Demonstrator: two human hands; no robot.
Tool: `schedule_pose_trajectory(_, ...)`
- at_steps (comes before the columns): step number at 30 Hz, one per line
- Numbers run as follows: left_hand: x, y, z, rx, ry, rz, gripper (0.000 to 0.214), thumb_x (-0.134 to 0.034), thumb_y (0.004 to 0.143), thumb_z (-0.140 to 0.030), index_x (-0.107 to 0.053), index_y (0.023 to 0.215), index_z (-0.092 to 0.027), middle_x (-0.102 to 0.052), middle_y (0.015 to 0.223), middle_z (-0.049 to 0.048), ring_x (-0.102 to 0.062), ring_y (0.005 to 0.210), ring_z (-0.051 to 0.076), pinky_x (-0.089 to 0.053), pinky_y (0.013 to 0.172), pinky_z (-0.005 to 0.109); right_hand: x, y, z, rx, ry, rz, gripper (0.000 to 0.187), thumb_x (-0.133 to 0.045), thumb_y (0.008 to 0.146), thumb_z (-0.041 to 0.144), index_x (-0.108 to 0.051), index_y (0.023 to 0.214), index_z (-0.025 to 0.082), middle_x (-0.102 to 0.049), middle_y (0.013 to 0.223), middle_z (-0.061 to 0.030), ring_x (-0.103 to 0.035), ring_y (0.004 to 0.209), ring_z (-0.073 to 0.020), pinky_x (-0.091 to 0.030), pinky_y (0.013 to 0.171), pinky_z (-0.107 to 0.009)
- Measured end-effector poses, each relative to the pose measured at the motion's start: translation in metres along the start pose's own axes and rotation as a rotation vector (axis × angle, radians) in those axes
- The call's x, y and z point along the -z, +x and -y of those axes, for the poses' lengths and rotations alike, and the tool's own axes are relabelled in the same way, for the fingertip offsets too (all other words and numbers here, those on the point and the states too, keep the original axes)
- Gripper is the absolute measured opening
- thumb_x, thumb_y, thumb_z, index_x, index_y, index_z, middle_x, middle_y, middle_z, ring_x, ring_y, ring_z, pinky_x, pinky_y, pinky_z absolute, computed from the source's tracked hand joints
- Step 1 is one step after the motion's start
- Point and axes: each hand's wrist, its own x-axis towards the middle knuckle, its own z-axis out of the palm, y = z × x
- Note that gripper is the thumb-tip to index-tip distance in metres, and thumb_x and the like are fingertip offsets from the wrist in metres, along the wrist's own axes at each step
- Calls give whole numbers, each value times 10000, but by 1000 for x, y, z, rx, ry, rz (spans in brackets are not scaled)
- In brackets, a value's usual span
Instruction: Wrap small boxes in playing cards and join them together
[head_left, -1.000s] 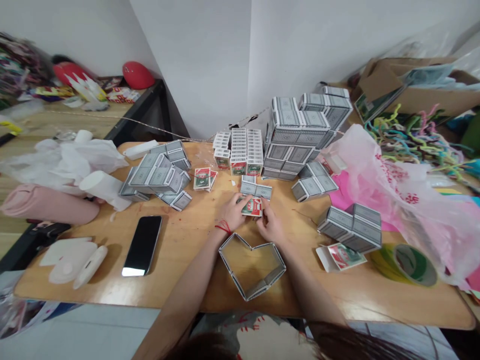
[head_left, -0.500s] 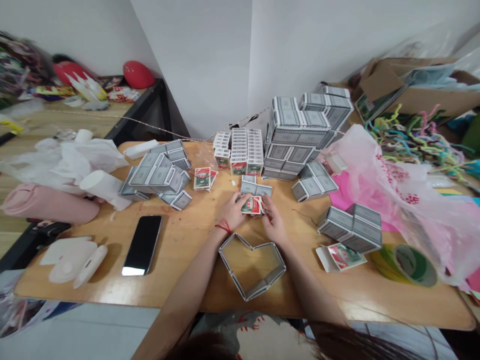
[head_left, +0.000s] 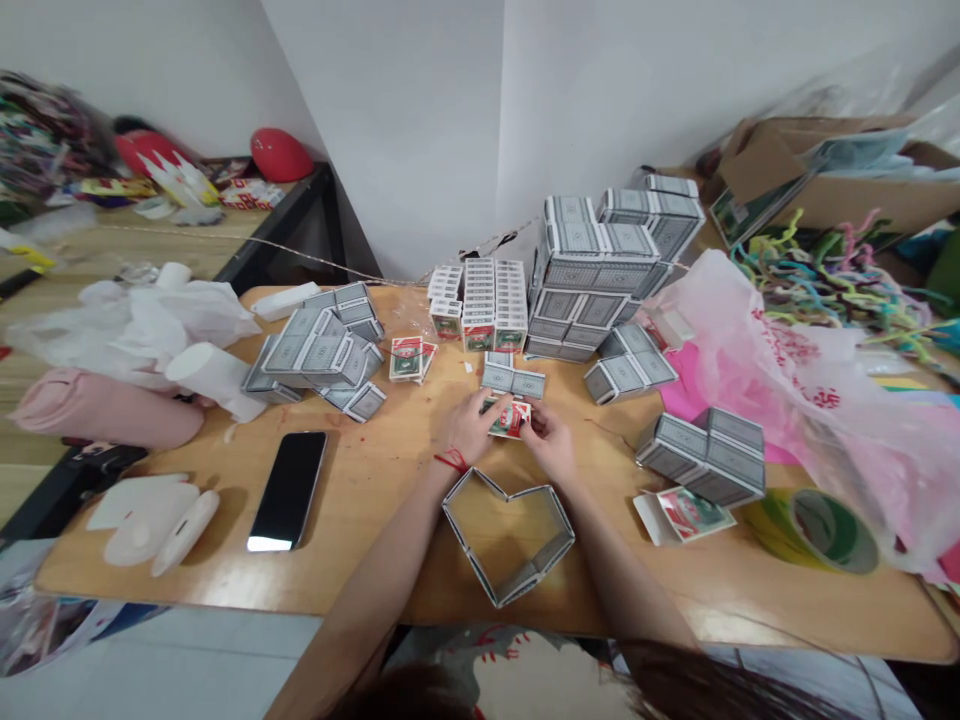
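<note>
Between my two hands, low over the table, is a red and green playing card box (head_left: pixel 510 418). My left hand (head_left: pixel 470 428), with a red string round the wrist, grips its left end. My right hand (head_left: pixel 550 438) has its fingers closed on the right end. Just beyond the box lies a small grey-patterned piece (head_left: pixel 513 380) made of joined cards. Between my forearms stands a heart-shaped frame (head_left: pixel 510 540) of folded cards, open in the middle.
Stacked card blocks (head_left: pixel 592 270) rise at the back right, beside rows of card boxes (head_left: pixel 493 300). More card blocks (head_left: pixel 319 345) are at left, near a phone (head_left: pixel 288 490). An open card box (head_left: pixel 686 514) and green tape (head_left: pixel 817 530) lie right.
The card box has shifted slightly toward me and my hands with it; my right fingers now reach over its right end. The view has moved slightly.
</note>
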Motion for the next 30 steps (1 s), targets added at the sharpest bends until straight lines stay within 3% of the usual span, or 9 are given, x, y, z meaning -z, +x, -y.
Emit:
schedule_pose_trajectory(7,1,0,0,-38,35,36,463,-492,760,-213,-442,1215,-282,-443,1214,63,-437,1071,219,-375,883,338,0,-4,2,28,-99,-9,544,-478,672,212,-418,1210,159,-653,853,-43,-621,737,-174,-513,684,-313)
schedule_pose_trajectory(17,1,1,4,28,-52,2,502,-512,708,-148,-462,1194,-263,-423,1219,56,-460,1040,201,-404,877,318,6,-7,0,96,-333,-3,441,-400,780,292,-470,1199,175,-640,887,-55,-590,652,-165,-488,648,-308)
schedule_pose_trajectory(23,-1,0,7,4,-72,-41,539,-508,690,-122,-444,1206,-262,-408,1194,57,-489,1004,182,-421,865,301,6,-5,-5,14,-66,-17,458,-397,805,389,-429,1223,203,-600,1048,-72,-613,708,-183,-509,665,-333)
schedule_pose_trajectory(26,1,1,5,-10,-96,-70,533,-518,685,-126,-445,1196,-256,-417,1172,56,-492,1002,184,-426,866,303,10,0,-8,4,28,-22,409,-466,773,432,-531,1097,191,-622,1004,-63,-596,792,-197,-492,702,-332)
schedule_pose_trajectory(30,5,3,2,10,-146,-78,478,-544,681,-183,-450,1149,-211,-451,1128,64,-509,974,184,-445,826,294,16,6,-9,-71,147,0,301,-573,710,433,-615,874,184,-659,837,-29,-590,728,-179,-460,710,-314)
